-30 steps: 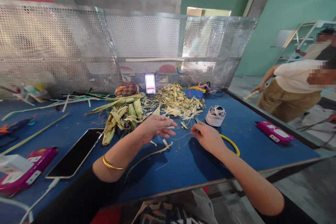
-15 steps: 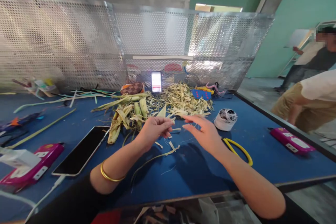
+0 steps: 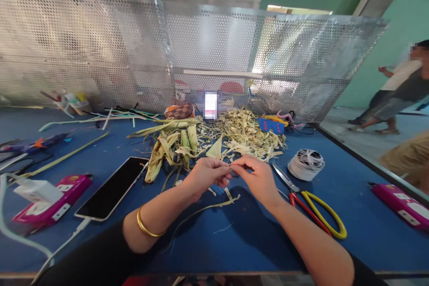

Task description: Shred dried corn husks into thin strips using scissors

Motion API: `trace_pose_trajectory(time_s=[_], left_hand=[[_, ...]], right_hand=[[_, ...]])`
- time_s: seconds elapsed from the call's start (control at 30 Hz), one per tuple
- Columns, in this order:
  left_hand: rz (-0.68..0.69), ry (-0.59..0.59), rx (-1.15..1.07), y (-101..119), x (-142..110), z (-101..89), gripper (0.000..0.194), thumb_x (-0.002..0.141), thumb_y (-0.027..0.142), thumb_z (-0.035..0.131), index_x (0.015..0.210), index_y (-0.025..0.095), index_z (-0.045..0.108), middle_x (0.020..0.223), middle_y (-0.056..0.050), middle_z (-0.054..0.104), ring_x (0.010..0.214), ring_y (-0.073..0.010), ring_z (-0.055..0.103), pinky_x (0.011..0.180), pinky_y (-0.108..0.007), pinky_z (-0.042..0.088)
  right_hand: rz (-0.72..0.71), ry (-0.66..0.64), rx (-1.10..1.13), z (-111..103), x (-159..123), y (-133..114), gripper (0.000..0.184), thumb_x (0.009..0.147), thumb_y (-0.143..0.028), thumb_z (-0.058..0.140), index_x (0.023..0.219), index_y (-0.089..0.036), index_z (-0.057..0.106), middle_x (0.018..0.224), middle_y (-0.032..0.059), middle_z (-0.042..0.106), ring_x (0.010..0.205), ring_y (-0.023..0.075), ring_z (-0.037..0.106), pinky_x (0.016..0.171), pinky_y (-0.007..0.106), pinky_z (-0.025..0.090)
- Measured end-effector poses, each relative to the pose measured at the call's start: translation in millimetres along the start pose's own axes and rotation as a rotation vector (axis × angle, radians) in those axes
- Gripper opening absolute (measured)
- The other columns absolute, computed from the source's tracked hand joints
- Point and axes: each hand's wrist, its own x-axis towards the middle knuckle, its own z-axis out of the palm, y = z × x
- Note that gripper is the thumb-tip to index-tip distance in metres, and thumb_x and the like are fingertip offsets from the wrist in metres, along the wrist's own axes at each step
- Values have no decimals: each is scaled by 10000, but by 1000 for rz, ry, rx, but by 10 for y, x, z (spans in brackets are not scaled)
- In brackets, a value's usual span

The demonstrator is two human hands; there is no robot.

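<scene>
My left hand (image 3: pixel 208 176) is closed in a pinch over the middle of the table, and a gold bangle rings that wrist. Against its fingertips, my right hand (image 3: pixel 256 178) pinches too. What lies between the fingers is too small to make out. Just beyond them is a heap of dried corn husk pieces (image 3: pixel 248 132), with larger folded husks (image 3: pixel 161 156) to its left. Thin husk strips (image 3: pixel 217 204) lie below the hands. Scissors (image 3: pixel 310 203) with red and yellow handles rest right of my right hand, near a spool of white string (image 3: pixel 306 165).
A black-screened phone (image 3: pixel 112 189) on a cable and a magenta power strip (image 3: pixel 72 190) lie at left. Another magenta power strip (image 3: pixel 402 203) sits at the right edge. A perforated metal screen (image 3: pixel 214 44) stands behind the blue table (image 3: pixel 264 246). People are beyond the table at right.
My right hand has moved left to meet my left hand, and its spread fingers have closed into a pinch. The view has shifted, showing more of the scissors. A person at right has moved partly out of view.
</scene>
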Motion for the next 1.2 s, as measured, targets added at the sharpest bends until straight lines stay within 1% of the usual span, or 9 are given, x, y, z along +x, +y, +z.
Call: trace_pose_trajectory(time_s=[0.23,0.43,0.67,0.73,0.83,0.9,0.97,1.1,1.2], left_hand=[[-6,9,36,10,-20,16,186,704,210,656,861,123,608,659,-17,657,507,-85,576,549,-221,496],[168,8,175,-38,9,-27,305,705,270,627,960,176,489,608,27,618,512,-111,581,560,-241,483],[297,-11,432,-4,-30,-20,267,755,265,533,1013,199,521,609,37,614,468,-102,551,542,-215,435],[313,23,456,14,-45,-11,303,763,285,534,1053,199,519,613,36,625,485,-114,569,562,-220,444],[320,117,433,55,-45,-37,335,774,350,545,1071,197,523,659,14,657,546,-142,614,589,-238,464],[348,228,383,95,-26,-89,284,793,385,521,996,189,557,676,-2,661,565,-146,619,599,-245,477],[376,346,364,130,4,-159,239,798,390,514,883,181,591,642,-7,643,557,-142,604,584,-239,475],[392,452,318,124,76,-265,220,792,367,515,824,168,606,596,-4,616,531,-129,572,549,-224,457],[399,459,339,55,123,-281,230,786,371,523,822,166,621,598,-6,624,536,-127,573,553,-221,451]], right_hand=[[49,-27,-3,24,-21,16,122,825,-276,532,752,-199,592,725,7,593,663,140,536,618,251,423],[174,-169,217,-4,-1,-15,85,760,-272,604,739,-202,562,634,-32,597,583,116,529,555,228,415],[330,-219,477,15,11,-42,147,702,-325,658,758,-199,610,618,-26,636,576,131,594,578,258,468],[343,-226,458,14,14,-1,133,710,-317,639,732,-187,629,620,-16,633,580,136,598,580,263,467],[292,-100,332,-64,39,110,89,709,-282,615,745,-201,627,622,-16,623,596,154,603,600,277,468],[215,26,166,-157,78,189,83,739,-275,580,764,-210,626,662,-1,635,642,168,607,666,303,473],[127,59,-10,-239,132,240,96,754,-280,573,766,-205,631,805,43,656,767,195,609,726,323,467],[8,-198,-248,-225,226,219,93,756,-171,548,736,-203,634,1014,63,649,963,202,587,842,323,427],[-25,-428,-348,-73,247,175,134,699,-94,576,683,-206,647,910,38,677,893,190,611,803,288,422]])
